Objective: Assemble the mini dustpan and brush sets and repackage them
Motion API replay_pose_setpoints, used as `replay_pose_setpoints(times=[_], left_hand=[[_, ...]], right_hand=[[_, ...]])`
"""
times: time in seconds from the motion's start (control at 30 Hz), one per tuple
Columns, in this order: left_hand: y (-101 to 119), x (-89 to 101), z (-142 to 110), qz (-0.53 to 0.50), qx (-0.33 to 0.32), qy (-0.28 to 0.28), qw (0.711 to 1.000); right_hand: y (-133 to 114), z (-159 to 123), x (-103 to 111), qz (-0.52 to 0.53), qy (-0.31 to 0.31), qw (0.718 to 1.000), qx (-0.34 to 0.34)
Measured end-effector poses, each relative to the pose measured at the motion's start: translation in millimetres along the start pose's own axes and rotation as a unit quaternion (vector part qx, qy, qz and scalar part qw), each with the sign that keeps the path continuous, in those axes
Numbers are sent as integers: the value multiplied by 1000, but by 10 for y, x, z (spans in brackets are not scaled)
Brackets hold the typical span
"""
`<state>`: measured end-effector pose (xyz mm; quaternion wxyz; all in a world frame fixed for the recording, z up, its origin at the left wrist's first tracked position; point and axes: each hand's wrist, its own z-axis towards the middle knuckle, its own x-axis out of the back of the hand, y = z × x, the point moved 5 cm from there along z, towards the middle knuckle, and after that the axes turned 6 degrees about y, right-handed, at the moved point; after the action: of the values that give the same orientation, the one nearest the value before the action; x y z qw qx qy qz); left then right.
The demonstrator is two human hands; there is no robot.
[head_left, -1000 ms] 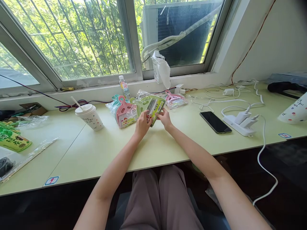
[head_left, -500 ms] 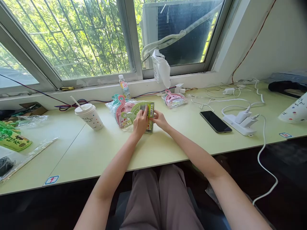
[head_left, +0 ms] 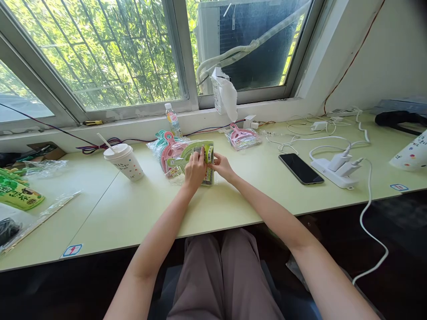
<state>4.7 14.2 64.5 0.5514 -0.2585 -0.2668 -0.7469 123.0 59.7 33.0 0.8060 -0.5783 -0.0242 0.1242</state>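
Note:
A green plastic tool with a handle [head_left: 174, 162], in clear wrapping with a dark, yellow-labelled side, stands tilted on the desk between both hands; its exact kind is unclear. My left hand [head_left: 195, 171] lies over its front, fingers pressed against it. At its right edge, my right hand [head_left: 222, 167] pinches the wrapping with thumb and fingers. Just behind it lie a bagged pink handled piece [head_left: 166, 153] and a teal one [head_left: 162, 136], partly covered. Another bagged pink slatted piece [head_left: 243, 137] rests farther right.
A lidded paper cup with a straw [head_left: 124, 162] stands left, a bottle [head_left: 173, 120] behind. On the right are a phone [head_left: 300, 168] and a power strip [head_left: 333, 173] with white cables. A green pouch [head_left: 20, 192] and clear wrapping lie far left.
Almost nothing differs. The green tool has shifted very slightly left, and both hands keep their grip on it.

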Motion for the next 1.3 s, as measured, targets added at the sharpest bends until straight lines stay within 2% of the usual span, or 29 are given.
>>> replay_pose_setpoints(times=[0.17,0.47,0.8,0.93,1.1,1.17,1.3], left_hand=[[38,16,-12,15,-27,11,999],[-3,43,28,62,-14,-11,998],[52,27,0,24,-11,1,1000],[113,24,-33,-32,-26,19,999],[161,47,-56,-114,-25,27,993],[163,95,-59,-150,-12,57,987],[41,244,-63,-185,79,191,961]], right_hand=[[-7,-5,-5,7,-7,1000,2],[12,-31,11,-16,5,1000,-26],[32,-2,23,3,13,1000,-19],[9,-1,54,0,40,999,-18],[-37,14,182,41,130,990,-22],[-64,28,257,75,162,984,-24],[-114,62,399,136,193,971,-33]])
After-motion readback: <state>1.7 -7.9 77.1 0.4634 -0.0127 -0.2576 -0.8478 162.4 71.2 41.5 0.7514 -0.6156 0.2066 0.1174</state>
